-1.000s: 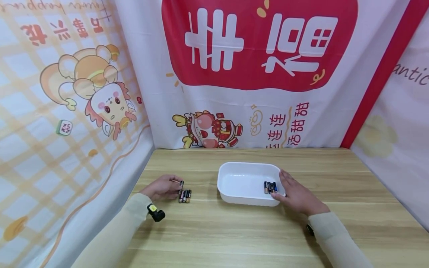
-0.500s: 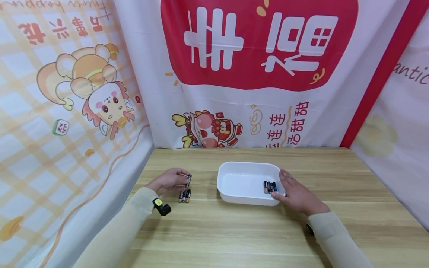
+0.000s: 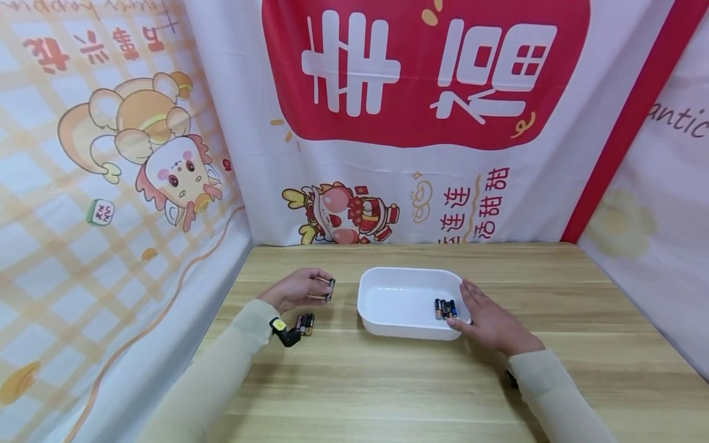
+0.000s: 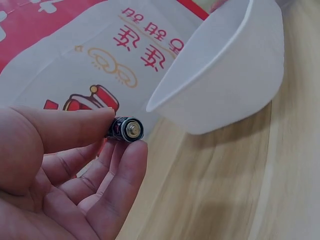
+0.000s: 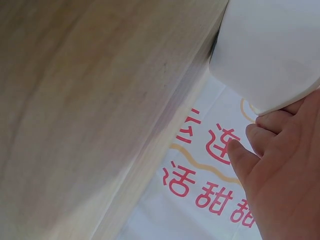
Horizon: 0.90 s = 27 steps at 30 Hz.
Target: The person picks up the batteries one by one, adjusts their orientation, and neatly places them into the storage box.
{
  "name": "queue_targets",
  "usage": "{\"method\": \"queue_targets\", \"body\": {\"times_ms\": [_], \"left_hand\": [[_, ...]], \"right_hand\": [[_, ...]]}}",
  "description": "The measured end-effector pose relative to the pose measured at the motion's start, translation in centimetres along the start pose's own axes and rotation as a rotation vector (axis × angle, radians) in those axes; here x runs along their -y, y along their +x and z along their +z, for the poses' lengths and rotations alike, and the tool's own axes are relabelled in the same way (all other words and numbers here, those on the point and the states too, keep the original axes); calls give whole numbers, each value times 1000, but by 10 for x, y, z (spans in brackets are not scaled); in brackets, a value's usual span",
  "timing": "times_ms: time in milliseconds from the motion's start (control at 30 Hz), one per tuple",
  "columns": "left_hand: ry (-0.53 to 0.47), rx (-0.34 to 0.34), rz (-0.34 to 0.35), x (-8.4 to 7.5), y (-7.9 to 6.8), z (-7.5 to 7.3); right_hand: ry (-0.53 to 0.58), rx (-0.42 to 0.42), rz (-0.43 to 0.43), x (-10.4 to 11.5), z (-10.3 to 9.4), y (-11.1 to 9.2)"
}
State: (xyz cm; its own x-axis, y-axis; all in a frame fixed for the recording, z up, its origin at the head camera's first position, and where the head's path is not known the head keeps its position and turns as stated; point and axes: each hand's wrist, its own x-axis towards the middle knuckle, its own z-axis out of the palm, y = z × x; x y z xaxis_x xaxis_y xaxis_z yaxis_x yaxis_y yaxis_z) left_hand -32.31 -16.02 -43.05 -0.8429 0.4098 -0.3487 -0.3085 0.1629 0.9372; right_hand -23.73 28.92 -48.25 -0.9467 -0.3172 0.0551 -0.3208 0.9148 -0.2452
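My left hand pinches a battery between thumb and fingers, held above the table to the left of a white plastic tub. In the left wrist view the battery points its metal button end toward the camera. Several more batteries lie side by side on the table below that hand, partly behind the wrist camera. Inside the tub, a row of several batteries sits near its right end. My right hand grips the tub's right end, with the thumb at the front corner of the rim.
The wooden table reaches back to a printed red and white cloth. Another printed cloth hangs along the left side, and a pale one along the right.
The left hand has lifted the battery from beside the row on the table and carried it right and back toward the tub. The right hand and the tub have stayed in place.
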Motion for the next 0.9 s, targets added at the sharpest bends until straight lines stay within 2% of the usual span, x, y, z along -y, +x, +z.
{"method": "queue_targets", "body": {"times_ms": [367, 900], "left_hand": [[41, 67, 19, -14, 22, 25], [100, 137, 33, -37, 37, 58]], "right_hand": [[2, 1, 8, 1, -1, 1], [0, 12, 18, 2, 0, 0]]}}
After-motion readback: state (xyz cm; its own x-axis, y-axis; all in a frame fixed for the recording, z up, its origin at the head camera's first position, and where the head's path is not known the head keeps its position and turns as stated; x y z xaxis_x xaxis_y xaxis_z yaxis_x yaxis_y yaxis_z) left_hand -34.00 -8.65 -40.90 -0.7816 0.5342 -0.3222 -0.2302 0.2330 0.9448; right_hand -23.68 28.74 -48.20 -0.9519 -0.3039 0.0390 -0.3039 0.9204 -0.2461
